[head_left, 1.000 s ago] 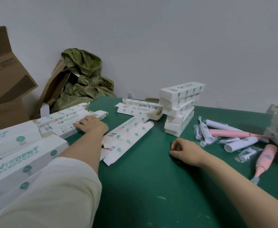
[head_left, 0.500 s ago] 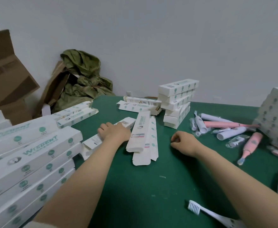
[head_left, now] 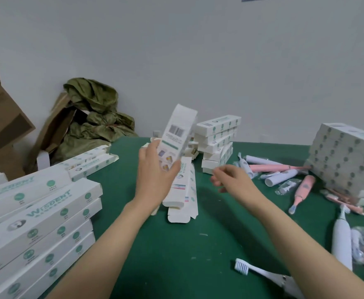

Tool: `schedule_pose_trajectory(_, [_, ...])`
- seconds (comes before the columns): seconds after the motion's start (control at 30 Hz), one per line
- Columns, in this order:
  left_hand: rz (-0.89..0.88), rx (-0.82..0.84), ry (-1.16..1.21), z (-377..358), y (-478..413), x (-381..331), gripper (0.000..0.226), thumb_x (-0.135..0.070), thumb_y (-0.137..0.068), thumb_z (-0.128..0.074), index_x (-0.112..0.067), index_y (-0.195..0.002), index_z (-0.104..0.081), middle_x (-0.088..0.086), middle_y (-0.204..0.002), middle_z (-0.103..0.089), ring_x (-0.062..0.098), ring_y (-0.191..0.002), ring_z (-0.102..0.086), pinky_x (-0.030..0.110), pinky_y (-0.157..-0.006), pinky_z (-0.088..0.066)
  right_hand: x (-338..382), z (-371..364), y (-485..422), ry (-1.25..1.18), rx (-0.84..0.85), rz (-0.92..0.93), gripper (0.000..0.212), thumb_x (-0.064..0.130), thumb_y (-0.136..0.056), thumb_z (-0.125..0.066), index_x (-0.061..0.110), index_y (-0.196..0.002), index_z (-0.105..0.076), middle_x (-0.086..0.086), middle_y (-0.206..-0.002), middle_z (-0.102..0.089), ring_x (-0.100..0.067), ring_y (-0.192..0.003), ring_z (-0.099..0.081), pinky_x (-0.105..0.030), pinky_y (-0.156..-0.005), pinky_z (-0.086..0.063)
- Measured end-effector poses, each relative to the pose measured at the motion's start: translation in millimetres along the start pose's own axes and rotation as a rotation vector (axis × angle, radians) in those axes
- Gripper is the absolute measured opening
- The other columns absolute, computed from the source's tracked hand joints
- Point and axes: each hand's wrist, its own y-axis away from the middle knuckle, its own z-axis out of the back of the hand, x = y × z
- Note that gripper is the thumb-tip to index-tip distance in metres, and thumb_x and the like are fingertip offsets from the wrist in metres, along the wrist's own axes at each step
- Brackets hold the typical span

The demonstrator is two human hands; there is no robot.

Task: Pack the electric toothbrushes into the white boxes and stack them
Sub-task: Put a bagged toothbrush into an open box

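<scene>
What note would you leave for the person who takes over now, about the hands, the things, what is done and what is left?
The left hand holds a box raised over the table. The right hand is open, holds nothing.
The flat boxes lie below the left hand. The toothbrushes lie loose on the right.
Done: closed boxes in the back stack, right stack, left stack.
Left: fill the held box, close it, stack it; then pack the loose toothbrushes.
</scene>
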Motion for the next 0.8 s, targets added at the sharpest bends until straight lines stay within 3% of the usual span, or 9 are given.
schedule_pose_trajectory(0.07, [0.04, 0.096, 0.341, 5, -3, -17, 0.031, -0.02, -0.088, -0.063, -0.022, -0.117, -0.052, -0.006, -0.109, -0.058, 0.003, -0.098, -0.055, 0.012, -0.081, -0.045, 19, 3, 6, -0.269, 0.041, 0.011, 0.012, 0.029, -0.092, -0.057, 0.019, -0.097, -0.062, 0.0, -0.098, -0.069, -0.008, -0.088, -0.065, -0.022, -0.076, -0.053])
schedule_pose_trajectory(0.13, [0.19, 0.088, 0.694, 12, -9, -32, 0.019, -0.022, -0.096, -0.051, -0.018, -0.113, -0.057, -0.003, -0.105, -0.067, 0.015, -0.097, -0.064, 0.024, -0.079, -0.054, 33, 4, 14, -0.461, 0.154, 0.001, 0.027, 0.038, -0.082, -0.062, 0.02, -0.103, -0.061, -0.001, -0.106, -0.069, -0.011, -0.099, -0.065, -0.022, -0.08, -0.053])
schedule_pose_trajectory(0.2, [0.34, 0.064, 0.98, 13, -15, -40, 0.019, -0.032, -0.1, -0.041, -0.023, -0.109, -0.056, -0.005, -0.099, -0.071, 0.014, -0.093, -0.068, 0.028, -0.075, -0.057, 38, 4, 23, -0.476, 0.28, -0.033, 0.052, 0.047, -0.07, -0.063, 0.017, -0.113, -0.06, -0.004, -0.113, -0.067, -0.014, -0.106, -0.063, -0.024, -0.085, -0.052])
schedule_pose_trajectory(0.27, [0.422, 0.083, 1.095, 9, -14, -44, 0.025, -0.04, -0.1, -0.034, -0.028, -0.106, -0.056, -0.008, -0.093, -0.073, 0.011, -0.089, -0.07, 0.03, -0.07, -0.058, 38, 0, 32, -0.438, 0.435, -0.028, 0.053, 0.044, -0.081, -0.065, 0.012, -0.122, -0.058, -0.004, -0.117, -0.067, -0.015, -0.106, -0.063, -0.024, -0.084, -0.051])
schedule_pose_trajectory(0.4, [0.484, 0.167, 1.065, -13, -8, -47, 0.033, -0.045, -0.1, -0.029, -0.03, -0.102, -0.059, -0.006, -0.09, -0.074, 0.014, -0.083, -0.071, 0.031, -0.063, -0.057, 40, 2, 38, -0.386, 0.469, -0.036, 0.031, 0.025, -0.082, -0.066, 0.017, -0.112, -0.066, -0.001, -0.107, -0.072, -0.015, -0.09, -0.068, -0.028, -0.078, -0.056])
schedule_pose_trajectory(0.5, [0.533, 0.276, 1.103, -18, -14, -46, 0.032, -0.041, -0.099, -0.038, -0.022, -0.107, -0.062, 0.003, -0.098, -0.072, 0.017, -0.089, -0.069, 0.035, -0.078, -0.057, 41, 17, 34, -0.238, 0.235, -0.057, 0.029, 0.016, -0.081, -0.072, 0.017, -0.11, -0.065, 0.0, -0.101, -0.073, -0.018, -0.089, -0.07, -0.034, -0.083, -0.057])
schedule_pose_trajectory(0.6, [0.515, 0.461, 1.0, -19, -15, -47, 0.03, -0.036, -0.088, -0.058, -0.015, -0.109, -0.062, 0.006, -0.096, -0.073, 0.023, -0.09, -0.07, 0.035, -0.078, -0.058, 41, 27, 34, -0.09, 0.014, -0.003, 0.032, 0.017, -0.077, -0.076, 0.016, -0.106, -0.062, 0.003, -0.095, -0.073, -0.008, -0.082, -0.069, -0.019, -0.071, -0.054])
schedule_pose_trajectory(0.7, [0.398, 0.428, 0.794, -20, -12, -56, 0.029, -0.024, -0.092, -0.059, -0.008, -0.115, -0.056, 0.003, -0.098, -0.073, 0.018, -0.089, -0.07, 0.034, -0.075, -0.058, 45, 31, 36, 0.035, 0.17, 0.044, 0.033, 0.024, -0.079, -0.076, 0.017, -0.108, -0.061, 0.004, -0.103, -0.072, -0.01, -0.093, -0.068, -0.023, -0.082, -0.055])
schedule_pose_trajectory(0.8, [0.099, 0.556, 0.441, -6, -12, -62, 0.021, -0.031, -0.093, -0.056, -0.022, -0.112, -0.059, -0.003, -0.094, -0.07, 0.012, -0.082, -0.069, 0.035, -0.074, -0.058, 57, 45, 40, -0.252, 0.373, 0.005, 0.036, 0.036, -0.08, -0.067, 0.015, -0.11, -0.063, -0.002, -0.109, -0.071, -0.017, -0.104, -0.066, -0.024, -0.086, -0.054])
